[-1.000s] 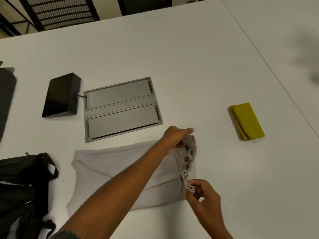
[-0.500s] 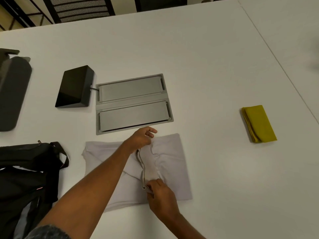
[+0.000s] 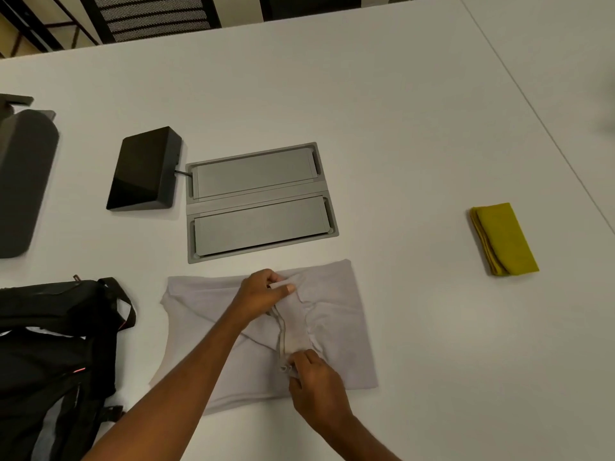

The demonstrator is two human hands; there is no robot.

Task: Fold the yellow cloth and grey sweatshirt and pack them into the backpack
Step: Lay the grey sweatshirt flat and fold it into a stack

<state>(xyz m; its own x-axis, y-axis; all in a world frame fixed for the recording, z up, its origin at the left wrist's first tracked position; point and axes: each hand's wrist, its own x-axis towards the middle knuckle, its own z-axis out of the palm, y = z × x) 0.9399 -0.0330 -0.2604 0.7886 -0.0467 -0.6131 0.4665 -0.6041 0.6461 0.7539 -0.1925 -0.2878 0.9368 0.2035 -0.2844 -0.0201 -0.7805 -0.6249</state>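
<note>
Your folded yellow cloth (image 3: pixel 504 239) lies on the white worktop (image 3: pixel 399 128). Your left hand (image 3: pixel 264 294) and right hand (image 3: pixel 316 385) pinch the half-folded grey sweatshirt (image 3: pixel 342 327); packing the black fabric backpack (image 3: pixel 50 344) remains.

Table: we see a white top (image 3: pixel 399 111), with a thin seam (image 3: pixel 532 104) down its right side.
Inset: grey two-flap hatch (image 3: pixel 259 201), flush; black box (image 3: pixel 144 171) just beside it.
Far edge: dark mesh chair back (image 3: pixel 156 15), yellowish floor (image 3: pixel 10 31).
Left edge: dark grey rounded panel (image 3: pixel 23 181), which we can't identify.
</note>
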